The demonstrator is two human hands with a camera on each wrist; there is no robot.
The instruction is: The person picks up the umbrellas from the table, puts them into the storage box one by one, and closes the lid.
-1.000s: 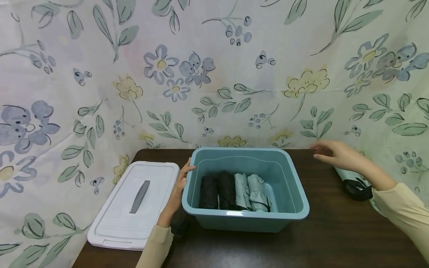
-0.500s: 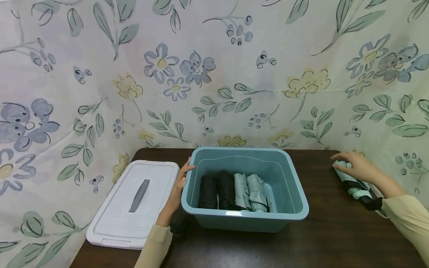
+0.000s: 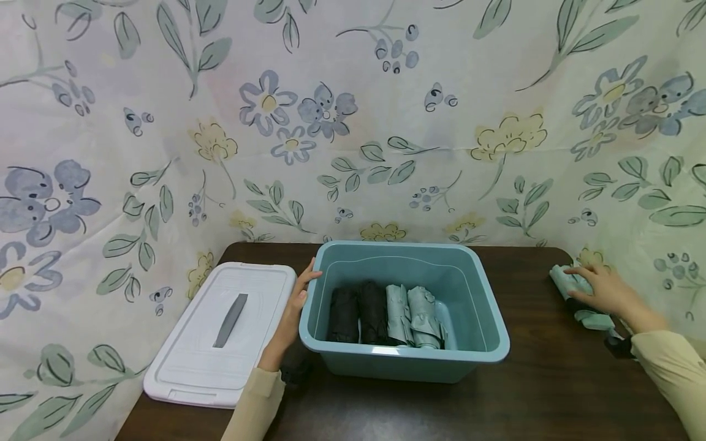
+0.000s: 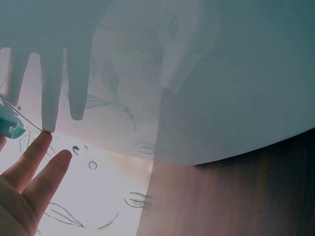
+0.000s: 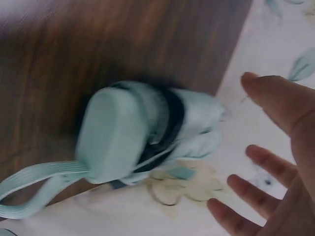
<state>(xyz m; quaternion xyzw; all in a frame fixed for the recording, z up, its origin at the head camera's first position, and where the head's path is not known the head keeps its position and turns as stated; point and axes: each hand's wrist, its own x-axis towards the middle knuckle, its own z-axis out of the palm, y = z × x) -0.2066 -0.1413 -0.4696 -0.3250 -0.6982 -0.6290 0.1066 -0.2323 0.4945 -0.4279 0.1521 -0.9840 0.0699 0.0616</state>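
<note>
A folded mint-green umbrella [image 3: 573, 283] with a dark band lies at the table's right edge. The right wrist view shows its handle [image 5: 110, 135] and looped wrist strap. Over it, my right hand [image 3: 613, 295] hovers with fingers spread and thumb apart; in the right wrist view a gap separates the hand from the umbrella. My left hand [image 3: 289, 321] rests its extended fingers against the left side of a blue-green plastic bin [image 3: 405, 363]. Inside the bin lie two black rolled bundles [image 3: 372, 313] and two pale green ones [image 3: 423, 315], which look like folded umbrellas, side by side.
A white lid [image 3: 193, 343] with a grey handle [image 3: 230, 320] lies left of the bin, beside my left forearm. The dark wooden table [image 3: 543, 367] meets a floral cloth [image 3: 386, 110] hanging behind and at the sides.
My right hand has moved right and slightly down, from beyond the umbrella's far end to over it. The left hand stays at the bin.
</note>
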